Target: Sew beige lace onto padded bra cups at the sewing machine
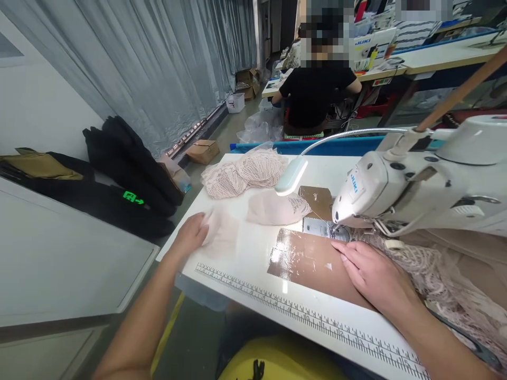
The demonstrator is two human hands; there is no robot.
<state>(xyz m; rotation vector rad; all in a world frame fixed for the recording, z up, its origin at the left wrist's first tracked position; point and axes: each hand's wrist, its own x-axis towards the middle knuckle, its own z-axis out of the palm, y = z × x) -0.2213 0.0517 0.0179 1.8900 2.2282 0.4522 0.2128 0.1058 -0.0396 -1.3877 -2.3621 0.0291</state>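
My left hand (193, 233) is closed on the edge of a sheer pale pink fabric piece (222, 232) at the left side of the white sewing table (253, 253). My right hand (366, 269) lies flat, fingers stretched out, on a brown taped sheet (304, 258), just in front of the presser foot (335, 228). Behind the sheet is a pale pink lace-edged piece (277, 208), its right end near the metal needle plate (315, 227). The white sewing machine (380, 179) stands at the right, with gathered pink lace fabric (431, 264) under its arm.
Bundled lace pieces (245, 174) sit at the table's back left. A lamp head (292, 177) on a bent neck hangs over the table. A printed ruler (277, 301) runs along the front edge. A person in black (317, 95) sits ahead. Dark cloth (130, 163) is piled left.
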